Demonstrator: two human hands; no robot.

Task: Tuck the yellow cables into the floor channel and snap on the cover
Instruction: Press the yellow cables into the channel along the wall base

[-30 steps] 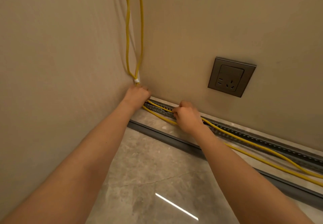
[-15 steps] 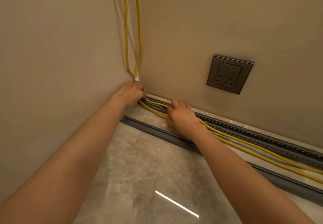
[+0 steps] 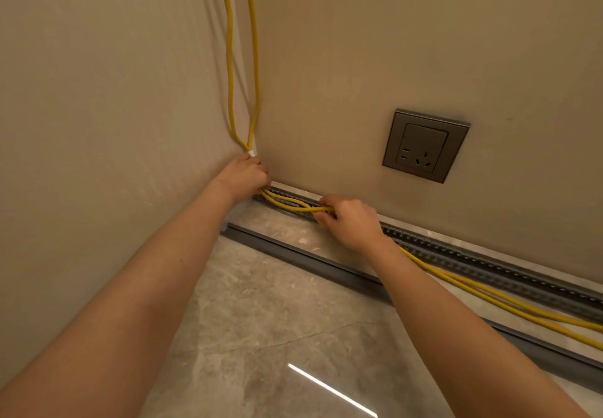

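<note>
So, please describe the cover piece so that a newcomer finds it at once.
Start at the grey wall socket and look down to the toothed grey floor channel along the wall. The long dark grey cover strip lies parallel, nearer the person; unlike the channel, it is smooth and holds no cables.

The yellow cables (image 3: 293, 204) vanish under both hands and off-frame.

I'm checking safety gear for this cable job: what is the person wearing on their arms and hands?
Nothing that shows. The left hand and right hand are bare, with no gloves, rings, watch or bands. Both forearms are uncovered up to the frame edge; no sleeve is in view.
</note>
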